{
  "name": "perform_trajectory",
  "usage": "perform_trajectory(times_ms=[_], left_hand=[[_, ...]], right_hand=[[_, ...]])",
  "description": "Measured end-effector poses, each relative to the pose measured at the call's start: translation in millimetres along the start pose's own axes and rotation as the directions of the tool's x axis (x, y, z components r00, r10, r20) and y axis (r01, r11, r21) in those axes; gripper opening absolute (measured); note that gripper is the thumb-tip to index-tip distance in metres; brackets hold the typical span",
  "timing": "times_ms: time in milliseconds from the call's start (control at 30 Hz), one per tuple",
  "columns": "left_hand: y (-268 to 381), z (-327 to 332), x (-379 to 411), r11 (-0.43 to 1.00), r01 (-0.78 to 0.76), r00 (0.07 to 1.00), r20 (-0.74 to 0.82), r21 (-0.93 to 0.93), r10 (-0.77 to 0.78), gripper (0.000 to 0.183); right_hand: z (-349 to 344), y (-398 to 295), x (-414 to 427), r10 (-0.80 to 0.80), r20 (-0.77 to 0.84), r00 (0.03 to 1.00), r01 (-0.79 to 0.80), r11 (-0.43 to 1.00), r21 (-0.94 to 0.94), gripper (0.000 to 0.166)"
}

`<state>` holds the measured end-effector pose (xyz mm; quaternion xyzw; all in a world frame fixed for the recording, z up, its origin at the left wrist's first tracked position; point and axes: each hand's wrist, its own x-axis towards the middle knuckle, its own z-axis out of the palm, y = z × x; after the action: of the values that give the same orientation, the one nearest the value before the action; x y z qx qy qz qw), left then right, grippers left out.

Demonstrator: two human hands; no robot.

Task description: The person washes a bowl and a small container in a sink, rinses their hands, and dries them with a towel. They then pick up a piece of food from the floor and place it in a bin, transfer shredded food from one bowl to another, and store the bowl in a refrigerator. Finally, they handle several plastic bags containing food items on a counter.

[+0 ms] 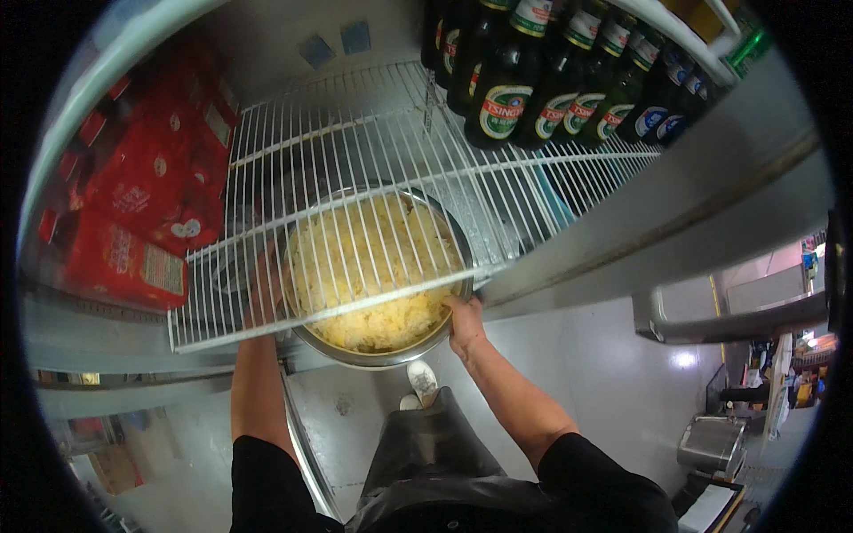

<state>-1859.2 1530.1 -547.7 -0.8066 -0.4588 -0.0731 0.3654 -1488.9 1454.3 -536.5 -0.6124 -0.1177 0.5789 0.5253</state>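
Note:
I hold a wide stainless steel bowl [378, 362] below the upper wire shelf of an open fridge. It is heaped with pale yellow, clumpy food [380, 328] that resembles cooked rice. My right hand [466, 321] grips the rim at the right, thumb on top of the edge. On the other side, my left hand [265, 288] is against the bowl, seen through the bars of the white wire shelf [346, 308]. The far part of the bowl lies under that shelf, while its near part sticks out past the shelf's front edge.
Several green beer bottles [504, 110] stand at the shelf's right. Red drink bottles and packs [126, 260] fill the left side. A fridge wall edge [633, 233] runs close by my right hand. A steel pot [712, 441] sits at the lower right.

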Motion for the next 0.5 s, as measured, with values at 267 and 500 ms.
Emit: perform_trajectory(times_ms=[267, 500], left_hand=[[12, -2, -6, 0.989, 0.036, 0.988, 0.153, -0.145, -0.013, 0.027], [31, 14, 5, 0.971, 0.076, 0.976, 0.218, -0.228, -0.026, 0.027]], right_hand=[[9, 31, 102, -0.122, 0.075, 0.990, 0.100, 0.964, 0.248, 0.052], [16, 6, 110, -0.303, -0.151, 0.941, 0.339, 0.852, 0.399, 0.050]])
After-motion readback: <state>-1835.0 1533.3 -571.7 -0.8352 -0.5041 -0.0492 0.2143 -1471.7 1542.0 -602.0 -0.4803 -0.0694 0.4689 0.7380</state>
